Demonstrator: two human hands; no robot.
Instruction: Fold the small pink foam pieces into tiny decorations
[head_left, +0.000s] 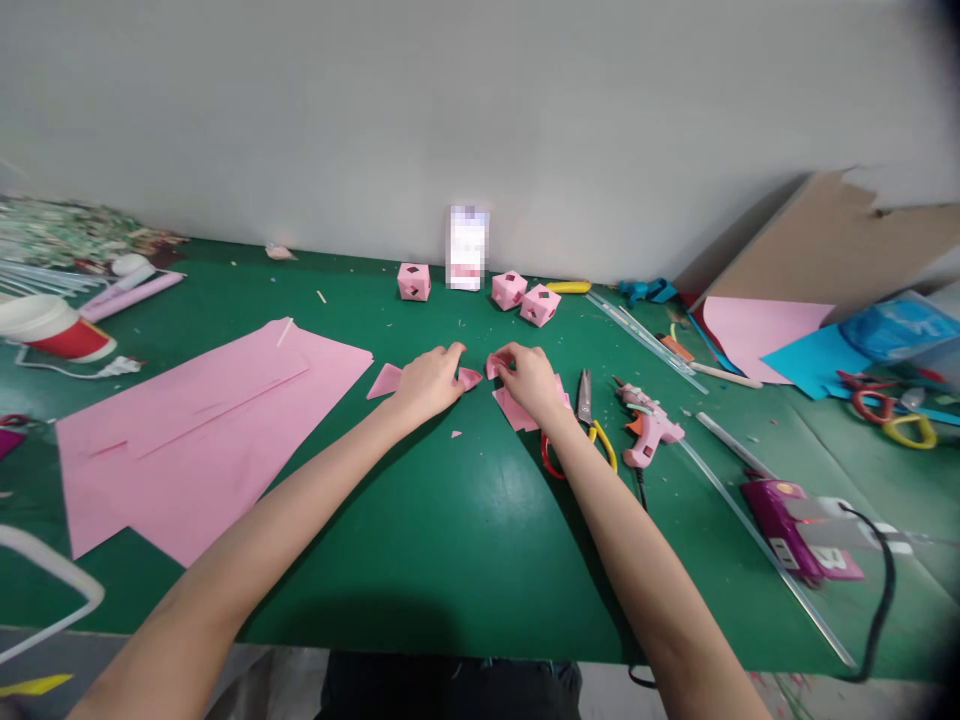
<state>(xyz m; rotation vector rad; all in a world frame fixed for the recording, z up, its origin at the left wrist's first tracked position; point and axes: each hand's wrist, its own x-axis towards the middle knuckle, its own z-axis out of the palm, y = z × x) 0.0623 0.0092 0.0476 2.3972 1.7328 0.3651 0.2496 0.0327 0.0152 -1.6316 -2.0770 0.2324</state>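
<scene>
My left hand (429, 382) pinches a small folded pink paper piece (469, 379) between thumb and fingers. Beside its wrist lies another pink paper piece (385, 381). Across a narrow gap, my right hand (529, 378) is closed on a second small folded pink paper piece (493, 367). Under that hand rests a stack of pink paper pieces (516, 410), partly hidden. Scissors (585, 400) with red and yellow handles lie by my right forearm, which covers part of them. A pink glue gun (651, 425) lies to their right.
Three pink paper boxes with cut-outs (414, 283) stand near the wall, around a blurred upright card (466, 248). Large pink sheets (217, 440) cover the left. Clear glue sticks (757, 545), a purple power strip (799, 530) and a cord lie right. A lidded cup (56, 325) stands far left.
</scene>
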